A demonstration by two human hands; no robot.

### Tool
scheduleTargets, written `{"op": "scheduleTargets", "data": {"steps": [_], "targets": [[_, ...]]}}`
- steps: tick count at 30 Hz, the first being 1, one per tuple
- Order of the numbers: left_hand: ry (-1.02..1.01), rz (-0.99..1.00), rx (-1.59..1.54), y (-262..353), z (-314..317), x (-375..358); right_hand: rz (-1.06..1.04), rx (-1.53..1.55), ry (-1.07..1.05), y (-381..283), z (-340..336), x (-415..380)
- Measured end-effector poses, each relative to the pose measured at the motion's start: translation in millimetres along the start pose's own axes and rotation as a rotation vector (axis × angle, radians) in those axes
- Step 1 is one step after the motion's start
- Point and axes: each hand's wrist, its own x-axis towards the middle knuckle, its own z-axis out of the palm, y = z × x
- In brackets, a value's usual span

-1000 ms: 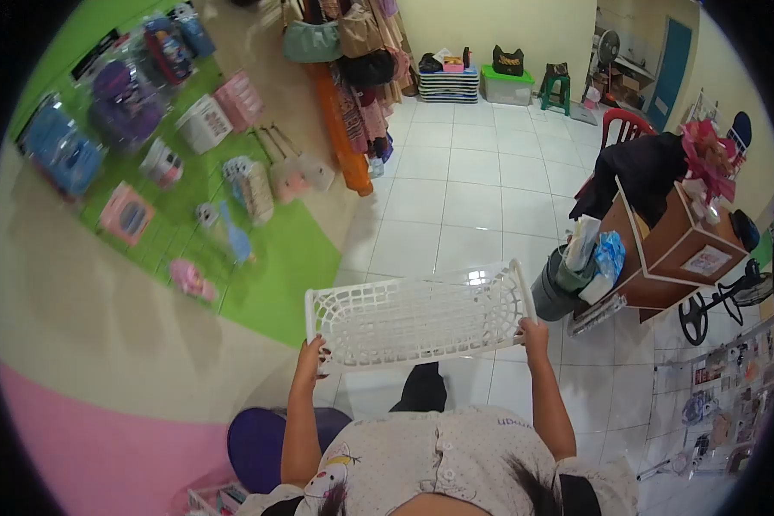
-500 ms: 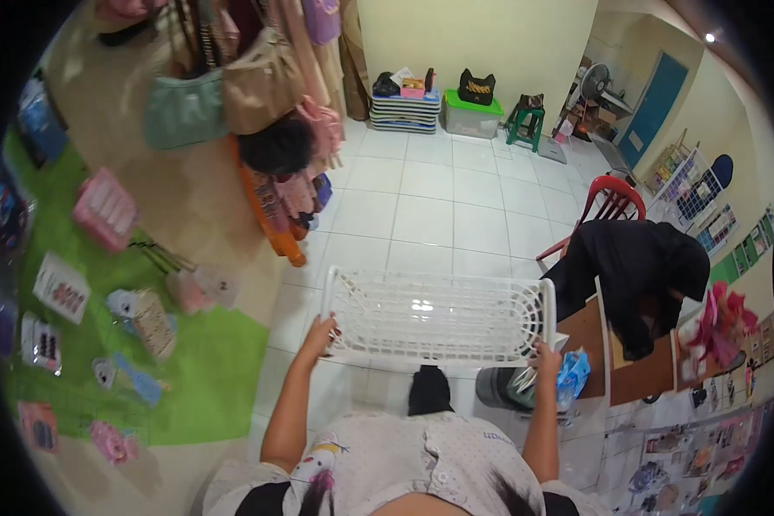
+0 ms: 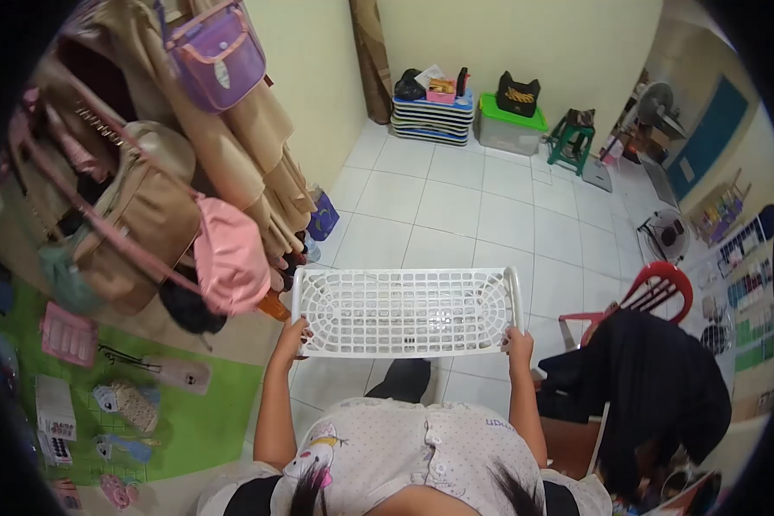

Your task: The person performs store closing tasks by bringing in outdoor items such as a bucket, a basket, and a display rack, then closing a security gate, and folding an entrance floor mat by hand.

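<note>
A long white plastic basket (image 3: 408,314) with a lattice bottom is held level in front of my body, above the tiled floor. My left hand (image 3: 293,334) grips its near left corner, with fingers curled round the edge. On the opposite side my right hand (image 3: 517,341) is closed on the near right corner. Nothing lies in the basket, and floor tiles show through its holes. Part of a dark shoe or foot (image 3: 404,378) shows below its near edge.
Hanging bags, including a pink one (image 3: 230,258) and a purple one (image 3: 219,64), crowd the left. A person in black (image 3: 662,387) bends at the right beside a red chair (image 3: 658,297). Stacked folding tables (image 3: 430,120) and a green-lidded box (image 3: 509,129) stand at the far wall.
I have moved forward with the basket still in both hands. The hanging bags and the person in black are nearer, and the basket's lattice bottom faces me more.
</note>
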Motion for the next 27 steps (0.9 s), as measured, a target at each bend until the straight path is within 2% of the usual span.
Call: {"op": "scheduleTargets", "data": {"steps": [2,3,6,7,8,10,12,15,17,20,22,27], "targets": [[0.019,0.056,-0.054,-11.6,14.9,69.7,-0.002,-0.020,0.008,-9.1,20.8,47.1],[0.005,0.008,-0.032,-2.2,22.2,85.8,0.016,-0.015,0.025,-16.6,25.9,66.5],[-0.032,-0.081,-0.029,75.7,74.7,145.0,-0.001,-0.038,0.067,-69.1,44.2,157.4],[-0.042,-0.108,-0.044,105.5,93.4,160.6,0.023,0.063,0.063,-82.6,46.5,184.5],[-0.050,-0.122,-0.057,134.7,109.8,181.2,0.018,0.005,0.104,-96.6,48.3,212.2],[-0.137,-0.037,-0.113,161.6,144.0,240.1,0.031,-0.048,0.155,-123.0,46.5,259.3],[-0.133,-0.032,-0.060,207.9,176.6,278.2,0.074,-0.048,0.157,-158.7,56.7,293.5],[-0.196,0.019,0.021,255.8,216.3,331.1,0.036,0.113,0.221,-190.6,72.9,346.3],[-0.175,0.026,-0.008,271.3,236.5,373.1,0.029,0.081,0.204,-190.0,87.1,402.2],[-0.151,0.021,-0.047,267.1,253.0,466.7,0.048,-0.024,0.179,-205.2,146.2,500.5],[-0.068,-0.080,-0.122,304.4,256.5,488.4,0.027,-0.041,0.143,-227.8,194.6,567.9],[0.131,-0.249,-0.179,358.1,222.5,569.9,0.010,-0.252,-0.153,-295.9,353.1,709.6]]}}
